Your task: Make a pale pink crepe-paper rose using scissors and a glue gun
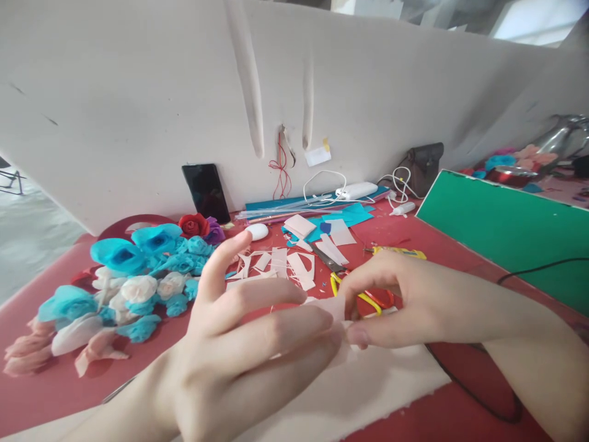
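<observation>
A small piece of pale pink crepe paper is held between my two hands over the table. My left hand has its back toward me, one finger raised and the others curved against the paper. Part of its grip is hidden behind those fingers. My right hand pinches the paper's right edge between thumb and fingers. Underneath lies a large pale sheet. Scissors with yellow and red handles lie just behind my right hand, partly covered by it.
Blue, white and pink paper flowers pile up at left, with a red rose behind. Pale paper scraps lie ahead. A phone leans on the wall. A green board stands at right, near a black cable.
</observation>
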A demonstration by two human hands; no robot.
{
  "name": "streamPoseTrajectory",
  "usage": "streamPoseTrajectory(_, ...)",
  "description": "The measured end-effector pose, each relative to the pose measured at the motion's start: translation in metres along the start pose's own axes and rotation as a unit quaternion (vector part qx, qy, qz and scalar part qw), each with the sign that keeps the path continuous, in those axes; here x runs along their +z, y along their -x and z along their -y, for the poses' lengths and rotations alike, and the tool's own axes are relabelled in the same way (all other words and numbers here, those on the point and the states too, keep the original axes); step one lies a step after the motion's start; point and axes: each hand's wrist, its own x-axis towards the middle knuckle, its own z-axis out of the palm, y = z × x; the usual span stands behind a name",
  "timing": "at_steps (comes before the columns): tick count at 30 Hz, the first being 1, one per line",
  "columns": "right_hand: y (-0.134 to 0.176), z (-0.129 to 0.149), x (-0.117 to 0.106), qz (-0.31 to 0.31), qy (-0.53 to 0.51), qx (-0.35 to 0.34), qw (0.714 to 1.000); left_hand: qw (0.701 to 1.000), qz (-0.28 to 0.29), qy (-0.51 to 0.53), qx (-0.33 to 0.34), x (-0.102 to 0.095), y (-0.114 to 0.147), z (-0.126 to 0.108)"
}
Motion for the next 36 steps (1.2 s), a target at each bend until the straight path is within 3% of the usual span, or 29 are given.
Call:
streamPoseTrajectory(3, 0.000, 0.000, 0.000, -0.005, 0.006, -0.002, 1.000, 0.999, 0.015, 0.013, 0.044, -0.003, -0.003, 0.001)
streamPoseTrajectory(13, 0.003, -0.002, 0.001, -0.013, 0.017, -0.004, 1.000, 0.998, 0.041, 0.032, 0.033, -0.001, -0.001, 0.004)
streamPoseTrajectory(19, 0.005, 0.000, -0.006, 0.004, 0.016, 0.017, 1.000, 0.999, 0.012, 0.028, 0.023, 0.000, 0.001, 0.002)
streamPoseTrajectory(21, 0.008, 0.002, -0.012, -0.048, 0.020, 0.026, 0.998, 0.999, 0.016, 0.015, 0.033, 0.000, 0.001, 0.002)
streamPoseTrajectory(25, 0.012, -0.004, -0.024, -0.246, 0.026, 0.024, 0.969, 0.998, 0.018, 0.004, 0.064, -0.002, -0.001, 0.003)
streamPoseTrajectory(27, 0.013, -0.018, -0.028, -0.327, 0.078, 0.060, 0.940, 0.997, 0.020, 0.013, 0.067, -0.002, -0.001, 0.004)
streamPoseTrajectory(29, 0.013, -0.041, -0.033, -0.359, 0.166, 0.132, 0.909, 0.998, 0.015, 0.026, 0.048, -0.001, 0.001, 0.007)
streamPoseTrajectory(33, 0.021, -0.104, -0.039, -0.356, 0.225, 0.241, 0.875, 0.995, -0.015, 0.086, -0.038, 0.009, 0.011, 0.015)
streamPoseTrajectory(36, 0.033, -0.146, -0.037, -0.316, 0.240, 0.326, 0.858, 0.967, -0.019, 0.188, -0.174, 0.016, 0.016, 0.020)
